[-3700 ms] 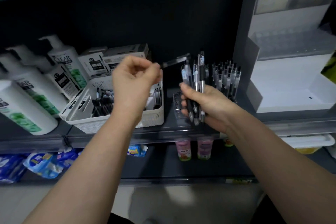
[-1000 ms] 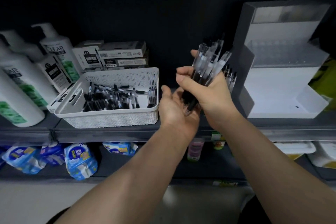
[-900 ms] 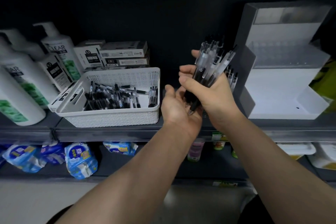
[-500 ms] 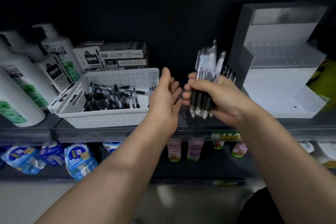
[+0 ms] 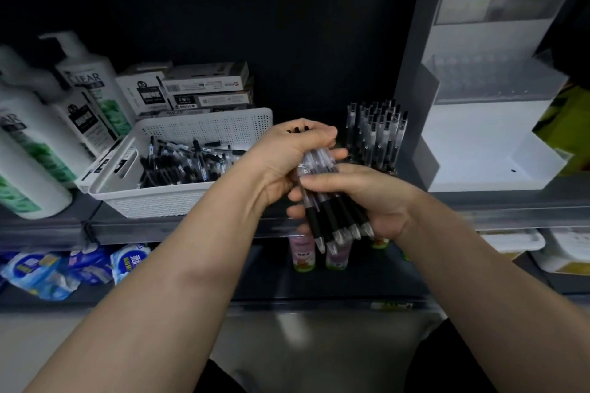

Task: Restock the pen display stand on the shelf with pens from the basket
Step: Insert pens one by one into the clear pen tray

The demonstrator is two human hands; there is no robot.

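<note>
A bundle of clear pens with black grips [image 5: 332,214] is held in front of the shelf edge, tips pointing down toward me. My right hand [image 5: 367,198] grips the bundle round its middle. My left hand [image 5: 287,156] curls over the bundle's upper ends and holds them. Behind my hands, the pen display stand [image 5: 375,134] holds several upright pens. The white perforated basket [image 5: 178,198] to the left contains several loose pens.
White shampoo pump bottles [image 5: 38,137] stand at the far left, with stacked pen boxes [image 5: 204,86] behind the basket. A grey and white display unit [image 5: 485,99] fills the right of the shelf. Small bottles [image 5: 301,252] and blue packets [image 5: 64,268] sit on the lower shelf.
The bundle has come down and tilted, tips toward me. My left hand, open beside the pens half a second ago, has closed over their top ends.
</note>
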